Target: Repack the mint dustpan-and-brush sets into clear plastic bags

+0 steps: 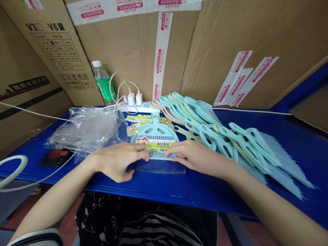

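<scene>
Leaning over the blue table [115, 190], we have both hands on a pale blue dustpan [154, 127] that lies flat right in front of us, handle pointing away. A brush [156, 137] sits in it, bristles showing, and a printed label [159, 145] with mushroom pictures runs across both. Clear plastic [164, 167] spreads out past the near edge of the dustpan.

Our left hand [116, 161] is loosely bent, its fingertips on the left part of the label and its thumb well apart from them, so it is not closed on anything. Our right hand [196, 153] has bent fingers at the label's right end, with the thumb close under them; we cannot tell whether it pinches the plastic or only presses on it.

Just behind the dustpan, to its left, we see more labels [132, 129], and farther left a heap of clear bags [89, 126]. To our right lie loose brushes [232, 147] in blue and green, with a row of stacked dustpans [192, 106] behind them. At the back, against the cardboard [123, 51], we have a power strip [148, 107] with white chargers [131, 99] and a green-labelled bottle [104, 85].
</scene>
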{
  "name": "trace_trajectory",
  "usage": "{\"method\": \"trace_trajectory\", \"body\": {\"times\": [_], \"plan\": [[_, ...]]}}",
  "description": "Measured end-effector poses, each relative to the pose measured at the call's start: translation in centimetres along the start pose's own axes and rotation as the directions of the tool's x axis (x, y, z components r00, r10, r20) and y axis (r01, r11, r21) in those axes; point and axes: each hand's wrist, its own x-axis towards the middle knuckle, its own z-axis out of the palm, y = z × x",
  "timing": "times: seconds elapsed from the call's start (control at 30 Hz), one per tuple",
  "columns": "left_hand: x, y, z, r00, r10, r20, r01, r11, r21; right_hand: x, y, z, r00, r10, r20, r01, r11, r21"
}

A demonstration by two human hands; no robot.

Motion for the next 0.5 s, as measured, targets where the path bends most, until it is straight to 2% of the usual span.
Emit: {"method": "trace_trajectory", "body": {"times": [0.17, 0.27, 0.37, 0.5], "plan": [[-0.65, -0.17, -0.08, 0.997, -0.024, 0.069, 0.027, 0.999, -0.043, -0.08, 0.17, 0.20, 0.998, -0.048, -0.047, 0.046, 0.998, -0.043], [-1.00, -0.32, -0.11, 0.997, 0.000, 0.077, 0.005, 0.998, -0.067, -0.01, 0.16, 0.26, 0.987, -0.128, -0.100, 0.116, 0.987, -0.115], [-1.00, -0.46, -0.08, 0.999, 0.012, 0.034, -0.009, 0.996, -0.093, 0.08, 0.16, 0.22, 0.976, -0.190, -0.105, 0.177, 0.976, -0.125], [-0.32, -0.55, 0.17, 0.999, -0.022, -0.038, 0.017, 0.993, -0.118, 0.07, 0.25, 0.13, 0.976, -0.199, -0.090, 0.189, 0.976, -0.109]]}}
